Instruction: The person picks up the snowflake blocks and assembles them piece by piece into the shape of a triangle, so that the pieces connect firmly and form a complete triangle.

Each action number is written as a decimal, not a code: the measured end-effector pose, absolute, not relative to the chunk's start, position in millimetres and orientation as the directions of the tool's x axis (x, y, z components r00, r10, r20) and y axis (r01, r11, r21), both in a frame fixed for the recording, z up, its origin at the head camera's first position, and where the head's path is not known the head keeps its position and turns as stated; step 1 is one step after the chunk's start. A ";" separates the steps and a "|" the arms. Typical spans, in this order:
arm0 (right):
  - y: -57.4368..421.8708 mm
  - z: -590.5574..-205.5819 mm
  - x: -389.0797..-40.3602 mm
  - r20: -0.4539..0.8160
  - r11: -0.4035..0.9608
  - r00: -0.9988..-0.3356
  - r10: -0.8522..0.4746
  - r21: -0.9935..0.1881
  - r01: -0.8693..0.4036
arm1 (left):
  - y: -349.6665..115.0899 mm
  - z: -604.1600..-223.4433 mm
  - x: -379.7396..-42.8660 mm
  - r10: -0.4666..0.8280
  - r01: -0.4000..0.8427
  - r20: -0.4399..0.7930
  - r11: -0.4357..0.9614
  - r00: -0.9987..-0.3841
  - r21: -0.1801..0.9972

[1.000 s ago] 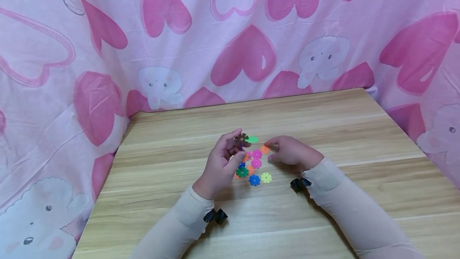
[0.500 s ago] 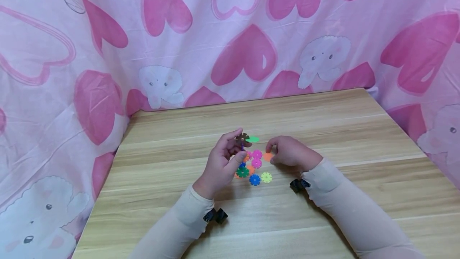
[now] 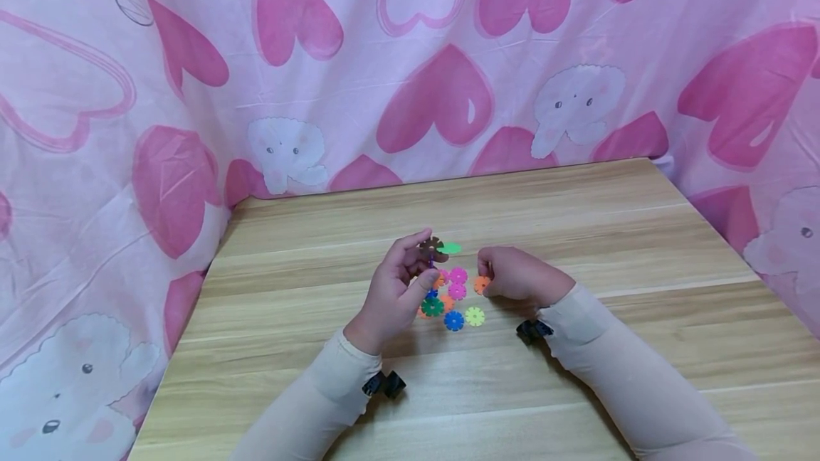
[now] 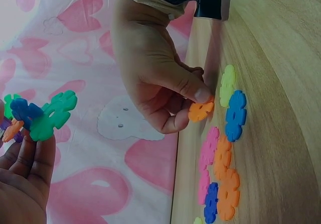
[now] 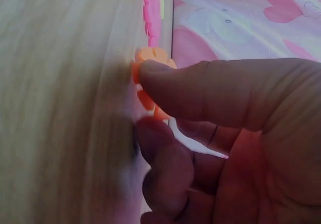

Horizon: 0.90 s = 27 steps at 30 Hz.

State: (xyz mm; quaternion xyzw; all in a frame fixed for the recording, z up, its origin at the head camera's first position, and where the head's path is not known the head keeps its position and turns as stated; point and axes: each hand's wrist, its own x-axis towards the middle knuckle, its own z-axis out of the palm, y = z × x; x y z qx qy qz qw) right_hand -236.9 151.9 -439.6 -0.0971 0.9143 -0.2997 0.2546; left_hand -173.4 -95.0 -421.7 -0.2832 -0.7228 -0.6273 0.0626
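My left hand (image 3: pixel 396 294) holds a joined piece made of notched plastic flower discs between thumb and fingers, above the table. A brown disc (image 3: pixel 431 245) and a bright green disc (image 3: pixel 451 248) form its top in the head view. A blue disc (image 4: pixel 25 112) and a green disc (image 4: pixel 54 115) of it show in the left wrist view. My right hand (image 3: pixel 522 276) pinches a loose orange flower disc (image 3: pixel 481 285) near the tabletop, its thumb over the disc (image 5: pixel 154 56) in the right wrist view. My left fingers hide part of the joined piece.
Several loose discs lie between the hands on the wooden table (image 3: pixel 576 390): pink discs (image 3: pixel 458 283), a blue disc (image 3: pixel 454 321), a yellow disc (image 3: pixel 475 316) and orange ones. A pink heart-patterned curtain (image 3: pixel 435 98) stands behind the table and along both sides.
My right hand has picked at the orange disc and drawn it nearer to me, turning it on the way. The left hand and its joined piece stay almost still.
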 end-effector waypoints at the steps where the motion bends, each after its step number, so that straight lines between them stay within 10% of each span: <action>1: 152.6 -439.4 -237.2 -0.402 0.799 -0.850 -0.341 -0.600 -0.036 | -95.1 -421.7 -173.3 0.329 0.487 0.445 0.055 -0.833 0.872; 7: 156.3 -435.5 -239.7 -0.297 0.676 -0.850 -0.436 -0.731 -0.092 | -95.8 -421.3 -173.3 0.326 0.486 0.446 0.049 -0.834 0.873; 13: 153.2 -420.7 -234.3 0.094 0.320 -0.862 -0.498 -0.904 -0.283 | -96.6 -420.4 -173.4 0.326 0.481 0.442 0.046 -0.836 0.876; 27: 150.3 -401.8 -214.8 0.396 0.029 -0.827 -0.400 -0.896 -0.443 | -96.1 -419.3 -172.4 0.303 0.500 0.467 0.038 -0.831 0.865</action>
